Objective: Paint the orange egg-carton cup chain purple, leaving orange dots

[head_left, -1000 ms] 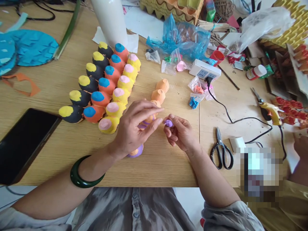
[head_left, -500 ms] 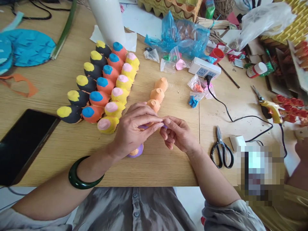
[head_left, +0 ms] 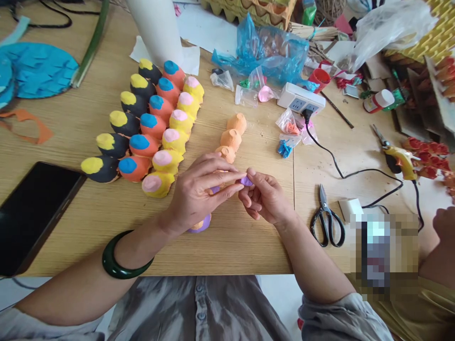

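Between my two hands is a small lump of purple clay [head_left: 246, 181], its left side at the fingertips of my left hand [head_left: 194, 189]. My right hand [head_left: 265, 196] pinches it between thumb and fingers. Under and beyond my left hand lies a strip of orange egg-carton cups [head_left: 230, 139]; the cups nearest me carry purple clay [head_left: 201, 226] and are partly hidden by that hand. To the left stand rows of finished-looking cups: black with yellow tops [head_left: 115, 146], orange with blue tops [head_left: 144, 143], and yellow with pink tops [head_left: 172, 139].
Black-handled scissors [head_left: 325, 220] and a white plug adapter [head_left: 350, 210] lie right. A power strip [head_left: 301, 99] with a cord, clay bags [head_left: 287, 127] and a blue plastic bag [head_left: 263, 49] sit farther back. A dark tablet [head_left: 39, 213] lies left. Another person's arm [head_left: 442, 246] shows at right.
My hands have drawn slightly apart at the fingertips, and more of the purple clay shows between them. The things on the table stay in place; the view shifts slightly.
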Motion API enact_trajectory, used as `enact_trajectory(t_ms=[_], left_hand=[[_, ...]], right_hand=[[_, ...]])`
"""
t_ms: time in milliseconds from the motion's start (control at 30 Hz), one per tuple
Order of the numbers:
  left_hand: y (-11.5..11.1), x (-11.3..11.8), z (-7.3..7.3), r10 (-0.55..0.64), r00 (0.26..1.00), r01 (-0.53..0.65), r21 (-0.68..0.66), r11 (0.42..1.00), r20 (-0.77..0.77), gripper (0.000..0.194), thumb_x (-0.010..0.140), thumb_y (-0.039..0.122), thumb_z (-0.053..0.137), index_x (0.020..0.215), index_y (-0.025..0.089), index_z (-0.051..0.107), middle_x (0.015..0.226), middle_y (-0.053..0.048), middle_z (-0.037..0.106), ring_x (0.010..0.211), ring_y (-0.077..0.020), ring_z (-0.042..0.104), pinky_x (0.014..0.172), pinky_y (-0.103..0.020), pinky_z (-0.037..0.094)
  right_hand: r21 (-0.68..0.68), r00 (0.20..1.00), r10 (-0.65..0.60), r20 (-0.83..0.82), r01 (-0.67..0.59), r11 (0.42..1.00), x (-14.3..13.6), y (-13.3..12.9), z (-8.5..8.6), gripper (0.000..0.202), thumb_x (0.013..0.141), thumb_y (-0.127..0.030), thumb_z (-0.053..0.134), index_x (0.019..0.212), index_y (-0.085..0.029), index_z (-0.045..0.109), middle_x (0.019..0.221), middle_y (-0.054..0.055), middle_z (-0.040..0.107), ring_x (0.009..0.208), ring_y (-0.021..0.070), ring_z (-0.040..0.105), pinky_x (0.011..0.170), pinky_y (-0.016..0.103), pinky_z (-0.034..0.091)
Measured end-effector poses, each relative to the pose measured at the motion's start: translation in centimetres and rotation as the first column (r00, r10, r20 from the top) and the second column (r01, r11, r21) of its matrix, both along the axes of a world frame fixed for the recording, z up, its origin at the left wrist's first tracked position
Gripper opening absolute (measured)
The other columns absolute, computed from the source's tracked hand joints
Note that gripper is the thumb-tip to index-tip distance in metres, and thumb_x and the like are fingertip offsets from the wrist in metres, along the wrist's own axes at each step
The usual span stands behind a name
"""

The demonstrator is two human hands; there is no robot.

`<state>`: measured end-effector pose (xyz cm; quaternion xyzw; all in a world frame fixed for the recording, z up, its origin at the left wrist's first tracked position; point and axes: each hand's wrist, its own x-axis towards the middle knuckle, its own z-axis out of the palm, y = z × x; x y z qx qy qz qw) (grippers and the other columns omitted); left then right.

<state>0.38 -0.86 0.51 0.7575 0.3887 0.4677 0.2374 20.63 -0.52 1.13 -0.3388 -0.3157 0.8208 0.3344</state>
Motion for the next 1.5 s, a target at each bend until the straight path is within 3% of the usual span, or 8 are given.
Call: enact_trajectory(t_ms=[300, 433, 633, 767, 967, 1200, 1367, 1500], left_hand=[[-0.47, 0.07, 0.4, 0.034, 0.998, -0.032, -0.046, 0.998, 0.053, 0.016, 0.106, 0.027, 0.08, 0.11, 0.04, 0.089, 0.11, -0.001, 0.087, 0.105, -0.0241, 0.081, 0.097, -0.048, 0.072], [-0.54, -0.02, 0.57, 0.05, 0.998, -0.049, -0.039, 0.998, 0.047, 0.015, 0.109, 0.032, 0.076, 0.106, 0.039, 0.088, 0.103, 0.0, 0.088, 0.1, -0.0245, 0.082, 0.092, -0.05, 0.072], [-0.36, -0.14, 0.11, 0.045, 0.997, -0.044, -0.021, 0.999, 0.061, 0.021, 0.11, 0.035, 0.077, 0.129, 0.038, 0.086, 0.129, -0.001, 0.088, 0.114, -0.0235, 0.082, 0.102, -0.048, 0.072], [-0.17, -0.21, 0.23, -0.01, 0.995, 0.02, -0.097, 0.995, 0.102, 0.016, 0.109, 0.032, 0.077, 0.115, 0.041, 0.088, 0.119, 0.001, 0.089, 0.115, -0.0251, 0.082, 0.107, -0.054, 0.07], [-0.46, -0.07, 0.74, 0.045, 0.991, -0.022, -0.179, 0.984, 0.127, 0.015, 0.109, 0.035, 0.078, 0.097, 0.037, 0.086, 0.096, 0.003, 0.087, 0.101, -0.0244, 0.082, 0.101, -0.054, 0.071], [-0.5, -0.19, 0.31, 0.039, 0.989, -0.001, -0.258, 0.966, 0.14, 0.022, 0.107, 0.044, 0.08, 0.128, 0.04, 0.085, 0.132, -0.001, 0.085, 0.125, -0.0262, 0.078, 0.11, -0.05, 0.069], [-0.26, -0.03, 0.24, 0.018, 0.982, 0.028, -0.241, 0.97, 0.185, 0.009, 0.107, 0.038, 0.08, 0.104, 0.038, 0.088, 0.109, 0.0, 0.088, 0.111, -0.0258, 0.081, 0.101, -0.051, 0.071], [-0.18, 0.05, 0.38, 0.048, 0.976, 0.008, -0.259, 0.966, 0.212, 0.014, 0.104, 0.039, 0.083, 0.092, 0.035, 0.088, 0.098, -0.002, 0.088, 0.103, -0.0272, 0.081, 0.097, -0.05, 0.07]], right_hand=[[0.014, 0.999, 0.038, -0.01, -0.038, 0.999, -0.23, -0.25, -0.33, 0.058, 0.096, -0.07, 0.083, 0.076, -0.019, 0.065, 0.059, -0.003, 0.069, 0.037, 0.0053, 0.04, 0.036, 0.02, 0.051], [0.065, 1.0, -0.005, 0.021, 0.004, 0.998, -0.3, -0.28, -0.29, 0.053, 0.092, -0.069, 0.088, 0.088, -0.019, 0.071, 0.068, -0.003, 0.072, 0.044, 0.007, 0.049, 0.042, 0.021, 0.057], [0.052, 1.0, -0.02, 0.018, 0.019, 0.998, -0.2, -0.24, -0.31, 0.054, 0.089, -0.068, 0.09, 0.084, -0.02, 0.067, 0.066, -0.005, 0.069, 0.043, 0.006, 0.045, 0.042, 0.021, 0.057], [0.023, 0.999, 0.034, 0.02, -0.034, 0.999, 0.06, -0.23, -0.51, 0.053, 0.093, -0.069, 0.086, 0.084, -0.019, 0.068, 0.062, -0.005, 0.069, 0.039, 0.0056, 0.042, 0.039, 0.02, 0.055], [0.011, 0.997, 0.072, -0.011, -0.072, 0.997, -0.13, -0.25, -0.44, 0.055, 0.094, -0.07, 0.083, 0.086, -0.018, 0.07, 0.065, -0.002, 0.074, 0.041, 0.0078, 0.051, 0.042, 0.023, 0.061], [0.047, 1.0, -0.008, -0.02, 0.009, 0.999, -0.18, -0.31, -0.23, 0.053, 0.091, -0.067, 0.089, 0.083, -0.019, 0.068, 0.066, -0.005, 0.072, 0.043, 0.006, 0.047, 0.044, 0.021, 0.061], [0.023, 0.997, 0.071, -0.015, -0.071, 0.997, 0.04, -0.24, -0.58, 0.056, 0.096, -0.071, 0.082, 0.087, -0.017, 0.071, 0.064, -0.002, 0.073, 0.04, 0.0082, 0.052, 0.041, 0.023, 0.06], [0.045, 0.999, 0.013, -0.033, -0.012, 0.999, -0.19, -0.22, -0.51, 0.052, 0.093, -0.066, 0.089, 0.091, -0.017, 0.071, 0.073, -0.002, 0.077, 0.046, 0.008, 0.056, 0.046, 0.025, 0.065]])
